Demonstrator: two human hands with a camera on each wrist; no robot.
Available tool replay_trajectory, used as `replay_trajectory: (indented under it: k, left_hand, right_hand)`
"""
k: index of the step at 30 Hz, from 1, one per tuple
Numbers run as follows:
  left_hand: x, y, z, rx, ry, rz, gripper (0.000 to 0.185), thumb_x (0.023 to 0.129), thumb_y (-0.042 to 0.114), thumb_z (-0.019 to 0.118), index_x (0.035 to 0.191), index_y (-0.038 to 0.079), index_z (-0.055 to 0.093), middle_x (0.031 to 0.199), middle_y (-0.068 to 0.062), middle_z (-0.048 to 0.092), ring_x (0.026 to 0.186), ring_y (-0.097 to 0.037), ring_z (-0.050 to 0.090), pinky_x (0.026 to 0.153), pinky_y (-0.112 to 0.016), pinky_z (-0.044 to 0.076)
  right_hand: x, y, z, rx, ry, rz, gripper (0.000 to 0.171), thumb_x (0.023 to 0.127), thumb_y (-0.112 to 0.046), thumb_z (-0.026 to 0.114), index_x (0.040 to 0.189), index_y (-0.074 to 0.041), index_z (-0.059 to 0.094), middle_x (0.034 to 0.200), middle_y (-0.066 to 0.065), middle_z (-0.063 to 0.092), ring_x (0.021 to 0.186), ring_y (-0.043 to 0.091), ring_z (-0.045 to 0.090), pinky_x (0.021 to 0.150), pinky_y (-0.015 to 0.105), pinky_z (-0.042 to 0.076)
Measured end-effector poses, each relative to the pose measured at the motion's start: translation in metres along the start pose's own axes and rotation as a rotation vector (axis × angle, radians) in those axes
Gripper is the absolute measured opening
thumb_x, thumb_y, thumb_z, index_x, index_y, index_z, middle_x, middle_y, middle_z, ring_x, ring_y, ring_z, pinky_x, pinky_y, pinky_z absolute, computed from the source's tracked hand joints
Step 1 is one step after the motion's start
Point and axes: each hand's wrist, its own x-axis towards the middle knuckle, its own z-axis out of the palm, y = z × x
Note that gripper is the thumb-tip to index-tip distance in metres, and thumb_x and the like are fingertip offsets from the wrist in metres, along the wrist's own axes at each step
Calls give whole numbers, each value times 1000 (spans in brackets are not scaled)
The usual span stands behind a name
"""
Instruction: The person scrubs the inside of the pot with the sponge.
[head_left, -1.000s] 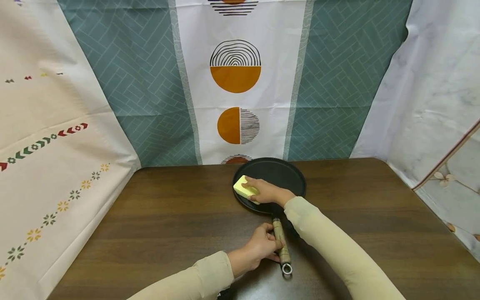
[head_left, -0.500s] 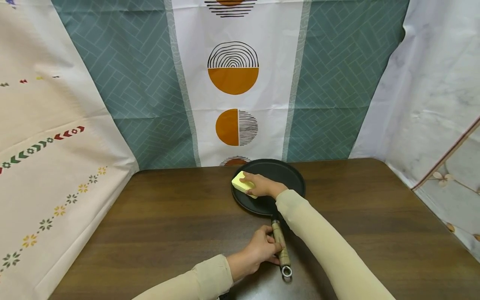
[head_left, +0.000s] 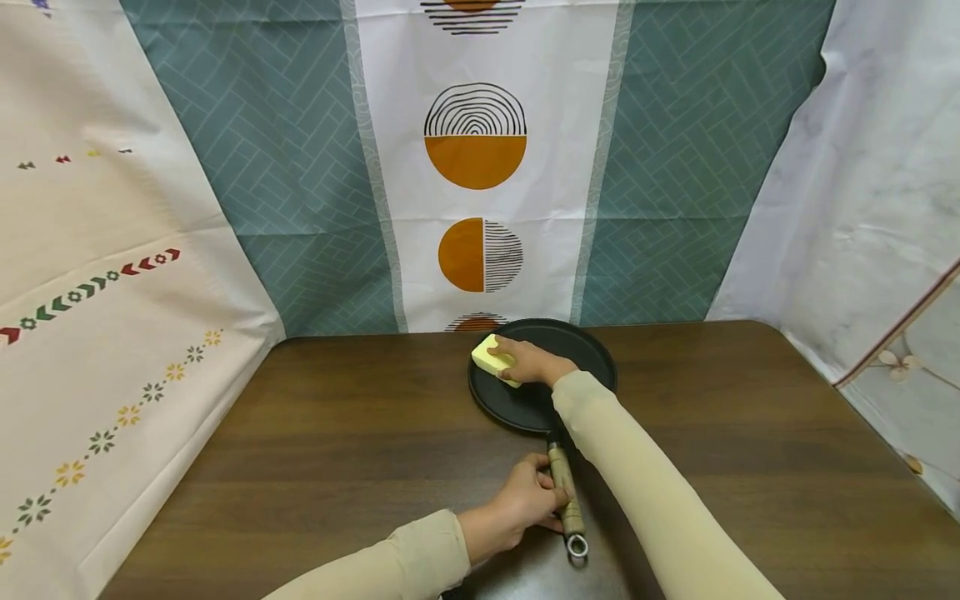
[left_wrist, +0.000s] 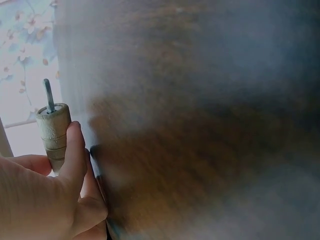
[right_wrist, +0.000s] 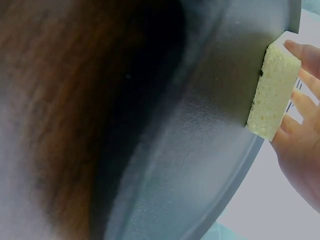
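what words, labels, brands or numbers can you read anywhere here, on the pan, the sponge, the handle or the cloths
None: no readable text in any view.
The black pan, the yellow sponge and the wooden handle bear no visible mark.
The backdrop cloths carry only patterns: orange half circles, line arcs, small flowers and arrows, no letters or numbers.
Both wrist views are too blurred to show any fine print.

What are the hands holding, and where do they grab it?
The left hand grips the pan by its wooden handle. The right hand holds the yellow sponge from above, pressed on the pan.
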Motion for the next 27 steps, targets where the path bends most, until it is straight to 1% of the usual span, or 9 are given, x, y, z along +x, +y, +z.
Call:
replay_trajectory:
  k: [10,16,18,25,27]
  left_hand:
    - [1,-1,1,-6,3,-5,51,83,-12,62,128,-11,38,86,-10,42,71,-22,57,56,-37,61]
    - [2,-1,0,-7,-3,9,51,82,-13,61,128,-10,38,85,-8,39,71,-21,56,56,-37,61]
    - [2,-2,0,-9,-3,10,50,82,-13,61,127,-10,39,85,-7,39,71,-21,56,56,-37,61]
    - [1,-3,1,-22,-1,3,50,83,-13,61,128,-10,39,86,-10,42,72,-23,58,57,-37,61]
    - [2,-3,1,-23,3,3,51,83,-13,61,128,-10,39,87,-10,42,73,-23,58,57,-38,61]
  right_hand:
    - [5,7,-4,8,5,69,56,96,-18,58,148,-13,37,160,10,15,141,33,25,111,46,32]
    - [9,11,-8,26,8,81,56,97,-18,55,149,-11,36,160,13,12,143,37,18,114,49,28]
    - [9,13,-8,20,10,83,56,97,-18,55,149,-10,35,160,14,12,142,39,18,114,50,28]
    - [7,24,-12,2,35,163,57,98,-20,52,150,-10,32,160,14,11,142,39,19,114,52,27]
    - [7,26,-13,-2,42,170,57,99,-21,52,150,-10,31,160,14,11,142,39,19,115,52,27]
